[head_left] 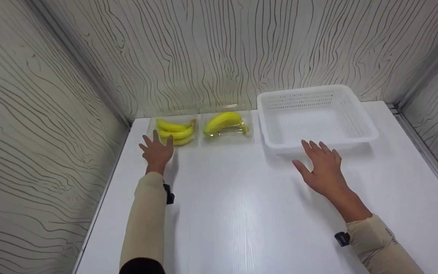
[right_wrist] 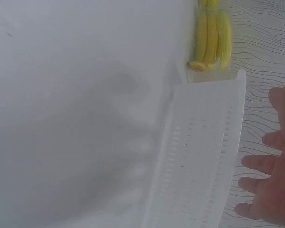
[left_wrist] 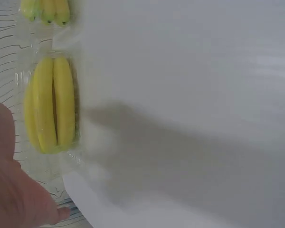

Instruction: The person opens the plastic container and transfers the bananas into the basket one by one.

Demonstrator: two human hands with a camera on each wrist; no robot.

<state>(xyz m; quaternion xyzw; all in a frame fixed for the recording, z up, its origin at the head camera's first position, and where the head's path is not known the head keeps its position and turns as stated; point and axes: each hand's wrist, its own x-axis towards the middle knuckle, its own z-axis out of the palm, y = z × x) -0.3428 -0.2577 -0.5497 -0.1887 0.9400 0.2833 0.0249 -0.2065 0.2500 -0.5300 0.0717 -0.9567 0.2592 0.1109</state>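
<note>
My left hand [head_left: 158,153] has its fingers spread in front of a clear plastic box holding a bunch of bananas [head_left: 177,133]; whether it touches the box I cannot tell. In the left wrist view these bananas [left_wrist: 50,104] lie under clear plastic, beside the hand [left_wrist: 14,190]. To their right is a second clear box with more bananas [head_left: 224,122]. My right hand [head_left: 323,171], fingers extended and thumb apart, is over the table near the front rim of a white perforated basket [head_left: 321,144]. It holds nothing. The basket's side [right_wrist: 194,156] shows in the right wrist view.
A white table [head_left: 234,213] carries the boxes and the basket along its back edge. Wood-grain patterned panels [head_left: 203,49] rise behind it and at both sides. Metal trim [head_left: 428,152] runs along the right edge.
</note>
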